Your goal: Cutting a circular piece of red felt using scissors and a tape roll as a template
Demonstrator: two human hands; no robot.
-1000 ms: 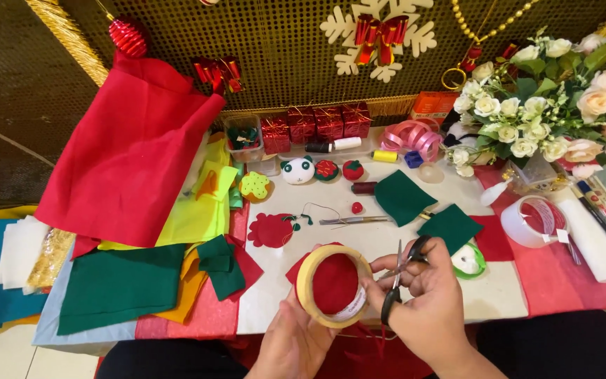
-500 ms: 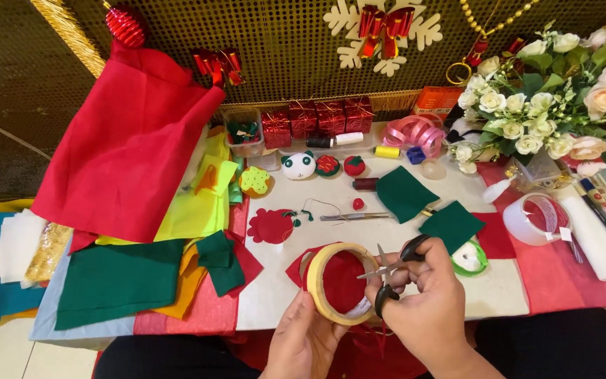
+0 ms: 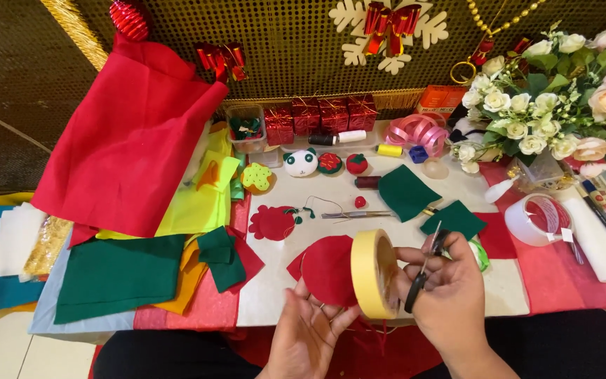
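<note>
White table (image 3: 303, 210) cluttered with felt; gold mesh wall (image 3: 282, 42) behind. Tape roll (image 3: 373, 274) upright at centre, six o'clock. Right hand (image 3: 450, 298) closed around scissors (image 3: 422, 274), touching roll; left hand (image 3: 310, 330) open, red felt (image 3: 327, 267) on fingertips.

You have a pale yellow tape roll (image 3: 373, 274) and black-handled scissors (image 3: 422, 277) over a red felt circle (image 3: 327, 270). Around you lie dark green felt pieces (image 3: 405, 193), a big red cloth (image 3: 131, 144), lime-yellow sheets (image 3: 177, 210), a pink ribbon coil (image 3: 419, 131) and cream and peach flowers (image 3: 555, 116). The surface (image 3: 303, 295) is white with red squares, and the backdrop (image 3: 289, 42) is gold mesh.
</note>
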